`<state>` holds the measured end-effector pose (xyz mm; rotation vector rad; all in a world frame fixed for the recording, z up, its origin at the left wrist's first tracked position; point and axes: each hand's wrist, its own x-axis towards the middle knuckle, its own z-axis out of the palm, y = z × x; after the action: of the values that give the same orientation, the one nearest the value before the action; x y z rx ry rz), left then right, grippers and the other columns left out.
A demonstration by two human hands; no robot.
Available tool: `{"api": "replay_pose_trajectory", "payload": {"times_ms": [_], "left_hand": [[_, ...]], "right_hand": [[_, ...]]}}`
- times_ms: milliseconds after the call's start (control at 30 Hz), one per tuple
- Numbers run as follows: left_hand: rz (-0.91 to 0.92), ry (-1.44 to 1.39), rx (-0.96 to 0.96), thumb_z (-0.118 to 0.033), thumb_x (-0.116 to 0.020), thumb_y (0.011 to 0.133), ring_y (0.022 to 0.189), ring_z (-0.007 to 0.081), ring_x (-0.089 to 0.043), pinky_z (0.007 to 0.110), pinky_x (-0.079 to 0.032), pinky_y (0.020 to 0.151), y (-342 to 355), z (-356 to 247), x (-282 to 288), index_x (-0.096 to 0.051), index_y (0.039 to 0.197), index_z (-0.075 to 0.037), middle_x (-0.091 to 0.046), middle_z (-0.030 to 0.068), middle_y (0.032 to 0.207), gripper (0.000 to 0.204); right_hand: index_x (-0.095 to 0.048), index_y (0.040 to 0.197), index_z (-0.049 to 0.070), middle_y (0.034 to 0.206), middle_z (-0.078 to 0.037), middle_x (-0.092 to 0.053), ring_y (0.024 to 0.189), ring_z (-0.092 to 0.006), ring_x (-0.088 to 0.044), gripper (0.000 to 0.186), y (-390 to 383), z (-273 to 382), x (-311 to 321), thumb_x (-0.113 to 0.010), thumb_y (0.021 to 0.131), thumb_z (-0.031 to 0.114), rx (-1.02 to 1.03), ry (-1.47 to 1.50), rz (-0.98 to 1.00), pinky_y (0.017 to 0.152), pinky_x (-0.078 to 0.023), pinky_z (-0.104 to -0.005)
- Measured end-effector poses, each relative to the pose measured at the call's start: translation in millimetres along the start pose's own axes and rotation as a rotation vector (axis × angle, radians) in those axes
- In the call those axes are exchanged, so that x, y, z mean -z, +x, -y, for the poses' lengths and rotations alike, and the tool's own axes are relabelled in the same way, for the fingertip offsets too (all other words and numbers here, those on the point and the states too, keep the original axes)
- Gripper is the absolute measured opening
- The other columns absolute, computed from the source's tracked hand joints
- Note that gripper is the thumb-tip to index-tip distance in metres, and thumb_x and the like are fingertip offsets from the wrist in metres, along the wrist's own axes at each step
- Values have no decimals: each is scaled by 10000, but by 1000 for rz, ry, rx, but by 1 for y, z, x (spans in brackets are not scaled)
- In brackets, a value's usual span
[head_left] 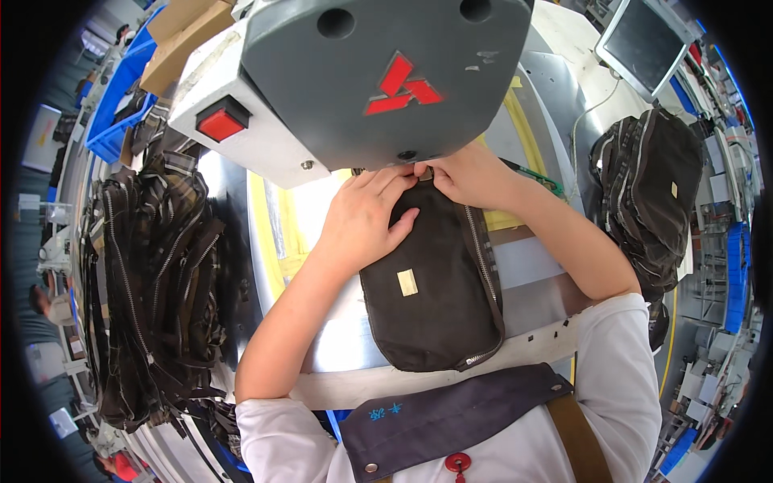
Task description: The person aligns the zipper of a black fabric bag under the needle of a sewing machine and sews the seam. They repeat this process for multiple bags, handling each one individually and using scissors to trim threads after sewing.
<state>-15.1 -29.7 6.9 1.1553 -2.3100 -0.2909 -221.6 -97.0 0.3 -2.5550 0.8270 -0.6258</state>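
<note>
A dark brown fabric pouch lies lengthwise on the machine's bed, with a metal zipper along its right side and a small cream label on top. At its far end my left hand holds the edge, fingers bent over it and thumb on the cloth. My right hand pinches the same end from the right. The fingertips of both hands almost meet just below the grey sewing machine head. That head hides the needle area and whatever lies beneath it.
Many zippered dark pouches hang piled at the left; another stack of pouches stands at the right. A red switch sits on the machine's left side. A thin green tool lies beyond my right wrist. A screen stands far right.
</note>
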Motion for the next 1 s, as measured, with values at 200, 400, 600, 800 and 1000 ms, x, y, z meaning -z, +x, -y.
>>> {"api": "replay_pose_trajectory", "payload": {"times_ms": [200,400,600,800,1000], "left_hand": [[-48,29,-26,-139,-716,755,1077,286,-603,390,-478,929,-3,1,-2,-631,1091,-36,-630,75,1181,361],[-28,23,-2,-160,-714,762,1086,279,-592,400,-458,931,-5,2,-2,-637,1102,-51,-624,63,1201,366],[-31,34,24,-177,-721,762,1066,288,-591,401,-457,929,-6,2,-4,-634,1126,-64,-617,68,1207,391],[-34,27,41,-184,-724,758,1074,284,-592,395,-460,929,-7,2,-3,-638,1128,-69,-620,58,1207,397],[-20,23,49,-185,-726,757,1077,271,-595,385,-458,935,-8,4,-2,-642,1124,-70,-623,50,1201,394]], "right_hand": [[-637,974,56,1018,-67,-651,970,-264,-612,202,-15,-2,0,-614,774,29,134,-136,-137,892,-482,-388],[-626,1112,30,1176,-70,-633,1043,-244,-610,314,-31,17,-3,-615,798,49,108,-286,-105,913,-486,-375],[-623,1134,27,1202,-71,-622,1066,-238,-605,332,-31,16,0,-607,803,51,119,-293,-65,923,-483,-370],[-624,1132,28,1203,-76,-622,1068,-236,-606,330,-31,16,0,-607,803,48,102,-293,-47,920,-487,-366],[-612,1141,13,1199,-82,-619,1067,-238,-604,356,-29,19,2,-602,787,41,142,-321,-50,910,-491,-362]]}}
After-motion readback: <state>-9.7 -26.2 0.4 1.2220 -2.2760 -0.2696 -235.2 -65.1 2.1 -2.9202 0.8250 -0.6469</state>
